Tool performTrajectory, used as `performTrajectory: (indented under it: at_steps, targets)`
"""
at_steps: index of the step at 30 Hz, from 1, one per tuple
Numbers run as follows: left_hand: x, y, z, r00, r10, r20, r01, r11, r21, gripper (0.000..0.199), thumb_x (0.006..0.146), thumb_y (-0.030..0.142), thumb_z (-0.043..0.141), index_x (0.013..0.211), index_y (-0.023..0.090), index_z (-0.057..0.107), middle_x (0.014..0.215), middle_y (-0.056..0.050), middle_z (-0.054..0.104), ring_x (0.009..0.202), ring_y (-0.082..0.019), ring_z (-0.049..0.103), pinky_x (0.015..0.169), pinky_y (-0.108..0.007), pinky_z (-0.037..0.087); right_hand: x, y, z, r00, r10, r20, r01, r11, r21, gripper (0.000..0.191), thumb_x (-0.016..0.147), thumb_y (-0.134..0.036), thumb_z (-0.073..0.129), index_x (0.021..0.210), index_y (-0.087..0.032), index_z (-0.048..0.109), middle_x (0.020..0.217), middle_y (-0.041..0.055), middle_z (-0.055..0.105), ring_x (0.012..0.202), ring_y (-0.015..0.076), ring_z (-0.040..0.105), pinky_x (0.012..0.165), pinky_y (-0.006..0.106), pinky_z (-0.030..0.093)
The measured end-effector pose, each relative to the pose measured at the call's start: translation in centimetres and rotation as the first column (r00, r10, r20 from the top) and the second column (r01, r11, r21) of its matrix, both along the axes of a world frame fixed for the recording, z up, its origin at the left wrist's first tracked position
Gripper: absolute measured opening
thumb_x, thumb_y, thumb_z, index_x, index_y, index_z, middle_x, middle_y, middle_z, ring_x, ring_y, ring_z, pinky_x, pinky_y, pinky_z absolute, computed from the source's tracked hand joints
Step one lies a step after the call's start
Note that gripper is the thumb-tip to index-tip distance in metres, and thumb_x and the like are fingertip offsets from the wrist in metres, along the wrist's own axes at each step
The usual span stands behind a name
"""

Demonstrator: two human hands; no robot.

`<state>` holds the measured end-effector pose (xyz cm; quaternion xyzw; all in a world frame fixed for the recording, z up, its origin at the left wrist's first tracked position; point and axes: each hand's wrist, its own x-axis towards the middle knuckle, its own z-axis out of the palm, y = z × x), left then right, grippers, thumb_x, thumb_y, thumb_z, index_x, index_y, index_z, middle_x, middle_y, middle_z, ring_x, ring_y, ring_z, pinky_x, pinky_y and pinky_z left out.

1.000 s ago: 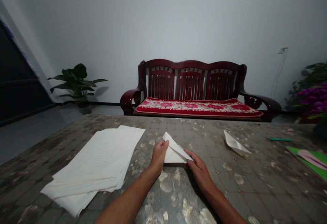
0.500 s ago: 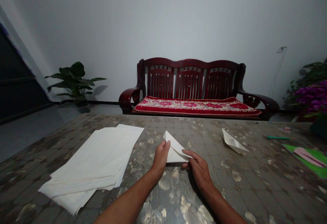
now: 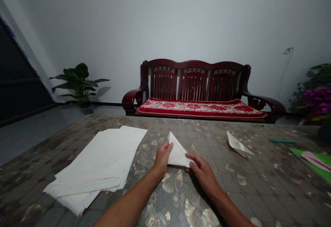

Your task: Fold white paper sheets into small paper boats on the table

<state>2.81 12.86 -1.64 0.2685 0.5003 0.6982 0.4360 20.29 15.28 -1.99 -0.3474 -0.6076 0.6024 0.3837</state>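
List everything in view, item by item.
folded paper triangle: one, white, on table between hands
folded paper piece: one, white, right on table
paper stack: one, white, left on table
pen: one, green, far right on table
sheet: one, green, right table edge
paper: one, pink, on green sheet
table: one, mottled grey-brown, under all these
wooden bench: one, dark red, beyond table
cushion: one, red floral, on bench
potted plant: one, green, floor, left
flowers: one cluster, purple, far right
left hand: one, against triangle's left edge
right hand: one, fingertips at triangle's lower corner

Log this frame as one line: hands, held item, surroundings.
left hand: folded paper triangle | right hand: same, lower corner | rest: lined paper stack
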Motion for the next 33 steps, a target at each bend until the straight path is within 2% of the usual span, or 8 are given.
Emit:
performTrajectory:
  at_steps: [4,7,11,13,16,20,26,33]
  targets:
    - [0.0,-0.1,0.2,1.0,0.005,0.0,-0.005,1.0,0.019,0.059,0.058,0.066,0.08,0.081,0.014,0.063,0.064,0.003,0.061,0.06,-0.014,0.055,0.056,-0.023,0.042,0.0,0.5,-0.8,0.995,0.004,0.098,-0.014,0.995,0.101,0.061,0.08,-0.04,0.062,0.136,-0.017,0.057,0.07,0.0003,0.069,0.064,0.0199,0.064,0.064,0.031,0.051]
    - [0.2,-0.3,0.3,0.997,-0.002,-0.071,0.006,0.998,0.057,0.054,0.065,0.065,0.076,0.077,0.015,0.062,0.063,0.004,0.058,0.058,-0.012,0.052,0.056,-0.022,0.041,0.5,1.2,-0.6,0.973,0.021,0.228,-0.079,0.965,0.251,0.042,0.083,-0.036,0.056,0.12,-0.02,0.068,0.087,0.0041,0.074,0.076,0.0226,0.068,0.073,0.033,0.052]
    - [0.1,-1.0,0.8,0.897,0.1,-0.431,-0.041,0.989,0.143,0.045,0.083,0.057,0.065,0.064,0.017,0.059,0.058,0.004,0.053,0.055,-0.012,0.05,0.054,-0.022,0.038,1.3,2.3,-0.3,0.928,-0.06,0.369,-0.097,0.915,0.391,0.028,0.086,-0.032,0.053,0.102,-0.024,0.074,0.099,0.0035,0.076,0.095,0.0258,0.069,0.086,0.036,0.051]
    - [-0.2,-1.5,1.2,0.723,0.201,-0.661,0.009,0.954,0.301,0.036,0.092,0.045,0.059,0.072,0.017,0.067,0.067,0.0,0.065,0.065,-0.015,0.06,0.063,-0.024,0.045,1.4,2.7,-0.5,0.901,-0.147,0.408,-0.051,0.898,0.437,0.031,0.083,-0.028,0.054,0.108,-0.025,0.073,0.103,0.0039,0.076,0.097,0.0258,0.068,0.09,0.038,0.051]
    - [-0.8,-2.4,1.9,0.345,0.411,-0.844,0.297,0.805,0.513,0.022,0.098,0.028,0.053,0.104,0.02,0.073,0.101,-0.007,0.076,0.098,-0.02,0.069,0.088,-0.033,0.049,1.5,2.8,-1.1,0.869,-0.288,0.402,0.024,0.836,0.548,0.043,0.078,-0.02,0.056,0.12,-0.022,0.068,0.113,0.0073,0.073,0.106,0.0263,0.065,0.097,0.041,0.048]
    - [-1.3,-2.6,1.9,-0.008,0.545,-0.838,0.433,0.758,0.488,0.023,0.098,0.022,0.055,0.116,0.022,0.069,0.11,-0.006,0.076,0.108,-0.022,0.067,0.093,-0.037,0.048,1.6,2.4,-1.5,0.888,-0.284,0.361,-0.028,0.751,0.66,0.045,0.08,-0.019,0.056,0.123,-0.021,0.066,0.121,0.009,0.07,0.113,0.0262,0.061,0.102,0.043,0.045]
    - [-1.5,-2.0,0.4,-0.128,0.372,-0.919,0.377,0.876,0.301,0.016,0.098,0.023,0.056,0.105,0.021,0.071,0.105,-0.006,0.076,0.101,-0.021,0.069,0.088,-0.036,0.052,1.9,1.4,-0.6,0.913,-0.171,0.37,-0.166,0.672,0.722,0.047,0.079,-0.016,0.058,0.126,-0.022,0.061,0.121,0.0078,0.067,0.112,0.025,0.058,0.101,0.041,0.043]
    - [-0.9,-2.6,-0.1,-0.17,0.029,-0.985,0.383,0.923,-0.039,0.018,0.09,0.016,0.065,0.105,0.024,0.071,0.099,-0.002,0.075,0.093,-0.02,0.069,0.082,-0.031,0.051,1.9,0.7,0.0,0.855,-0.149,0.497,-0.295,0.648,0.702,0.011,0.086,-0.021,0.063,0.096,-0.023,0.067,0.091,0.0033,0.065,0.091,0.0218,0.056,0.082,0.034,0.042]
